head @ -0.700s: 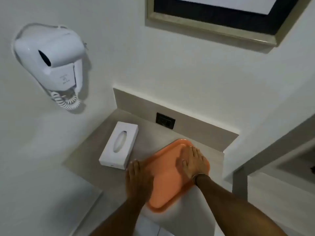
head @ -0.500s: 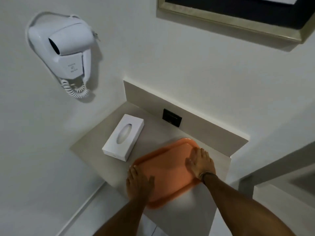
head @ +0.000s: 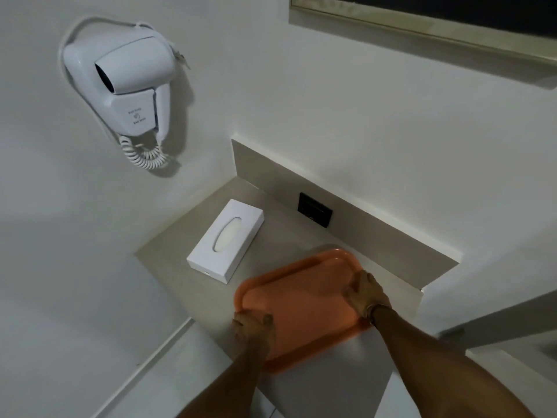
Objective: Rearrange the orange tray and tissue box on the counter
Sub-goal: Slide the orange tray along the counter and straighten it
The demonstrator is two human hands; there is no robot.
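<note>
Fingers of your left hand curl over the near-left rim of the orange tray; your right hand clasps its right rim. The tray sits on the bench, its near corner overhanging the edge. The tissue box lies apart, untouched. Rearranging appears barely begun.

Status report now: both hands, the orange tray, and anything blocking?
Left hand and right hand grip orange tray edges. Tissue box apart, at its left. Nothing blocking.
</note>
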